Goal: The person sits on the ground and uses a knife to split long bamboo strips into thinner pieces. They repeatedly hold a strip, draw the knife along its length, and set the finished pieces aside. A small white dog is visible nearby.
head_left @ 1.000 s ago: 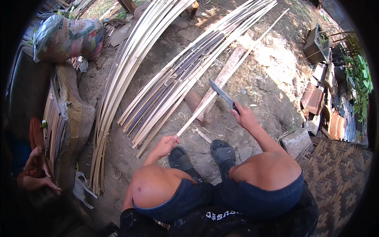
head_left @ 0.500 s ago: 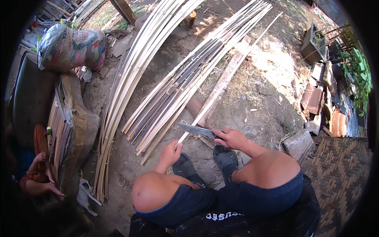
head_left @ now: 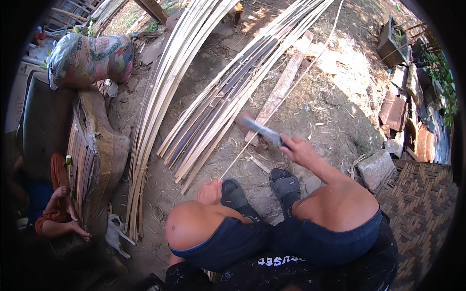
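My left hand [head_left: 210,191], by my left knee, is closed on the near end of a long, thin bamboo strip [head_left: 236,160]. That pale strip slants away to the far right, passing over a reddish wooden board [head_left: 280,92]. My right hand [head_left: 297,150] grips the handle of a knife [head_left: 266,131], its blade pointing left and blurred by motion. The blade lies across the strip, near the board's close end; whether it touches the strip I cannot tell. Close by on the left rests a fanned bundle of pale and dark strips [head_left: 213,116].
Farther left lies a second long bundle of strips [head_left: 158,104]. Beyond are a stuffed sack [head_left: 92,60], another person's bare legs [head_left: 58,213] and a cat [head_left: 118,236]. To the right are a stone block [head_left: 376,169] and a woven mat [head_left: 417,203]. My sandalled feet [head_left: 285,186] are below the knife.
My right hand and the knife have moved up and to the right. My left hand has dropped slightly toward my knee, and the strip now looks thinner and bends at its far end.
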Motion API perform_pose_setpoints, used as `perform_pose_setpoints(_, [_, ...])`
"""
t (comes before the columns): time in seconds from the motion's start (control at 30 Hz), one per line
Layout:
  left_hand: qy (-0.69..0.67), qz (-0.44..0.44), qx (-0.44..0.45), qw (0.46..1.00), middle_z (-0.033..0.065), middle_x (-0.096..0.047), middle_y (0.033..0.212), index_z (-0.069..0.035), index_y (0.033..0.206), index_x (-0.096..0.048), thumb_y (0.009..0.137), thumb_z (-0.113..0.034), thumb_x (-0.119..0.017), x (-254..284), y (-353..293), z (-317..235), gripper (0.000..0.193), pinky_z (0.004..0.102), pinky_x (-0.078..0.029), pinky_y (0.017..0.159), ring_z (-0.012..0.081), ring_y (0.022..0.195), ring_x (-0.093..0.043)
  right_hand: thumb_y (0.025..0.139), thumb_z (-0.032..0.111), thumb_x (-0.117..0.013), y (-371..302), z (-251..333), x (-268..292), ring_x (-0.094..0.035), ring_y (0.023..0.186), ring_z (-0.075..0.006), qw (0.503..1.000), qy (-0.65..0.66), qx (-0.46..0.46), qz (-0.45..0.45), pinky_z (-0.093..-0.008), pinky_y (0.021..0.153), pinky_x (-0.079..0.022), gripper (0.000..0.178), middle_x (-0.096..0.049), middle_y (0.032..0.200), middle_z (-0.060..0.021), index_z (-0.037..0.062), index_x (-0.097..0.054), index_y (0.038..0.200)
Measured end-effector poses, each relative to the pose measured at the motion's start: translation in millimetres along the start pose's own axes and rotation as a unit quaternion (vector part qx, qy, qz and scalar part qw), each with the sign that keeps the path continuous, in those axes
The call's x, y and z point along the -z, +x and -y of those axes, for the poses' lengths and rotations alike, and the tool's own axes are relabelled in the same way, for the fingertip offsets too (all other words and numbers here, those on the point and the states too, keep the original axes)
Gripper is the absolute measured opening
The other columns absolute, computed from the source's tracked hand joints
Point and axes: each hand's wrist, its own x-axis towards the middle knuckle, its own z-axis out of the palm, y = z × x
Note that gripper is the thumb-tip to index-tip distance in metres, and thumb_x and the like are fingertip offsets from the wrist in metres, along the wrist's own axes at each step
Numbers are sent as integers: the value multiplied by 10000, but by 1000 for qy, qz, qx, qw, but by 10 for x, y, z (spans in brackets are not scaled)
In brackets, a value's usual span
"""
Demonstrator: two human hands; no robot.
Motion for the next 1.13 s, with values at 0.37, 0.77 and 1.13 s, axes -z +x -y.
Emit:
perform_pose_setpoints(0.37, [-109,-11,28,994,197,-613,659,-22,767,-654,1034,-400,-424,-75,-115,-131,517,470,-475,646,358,639,-625,971,382,-575,-78,9,-93,-660,805,-464,999,29,-4,34,-541,705,-543,396,-660,903,-268,129,-569,1276])
perform_pose_setpoints(0.77, [-156,55,102,981,64,-580,607,-30,810,-674,1018,-393,-510,291,-967,664,449,360,-452,577,170,577,-568,966,321,-596,264,-1146,223,-661,791,-463,969,31,-195,-149,-533,711,-532,367,-671,886,-258,95,-586,1255])
perform_pose_setpoints(1.13, [-401,167,122,893,-18,-500,575,-38,902,-669,1010,-343,-577,50,-115,415,336,236,-320,473,68,498,-431,962,368,-598,-58,-37,-245,-677,766,-428,996,-2,72,48,-495,730,-565,403,-679,960,-219,159,-587,1306])
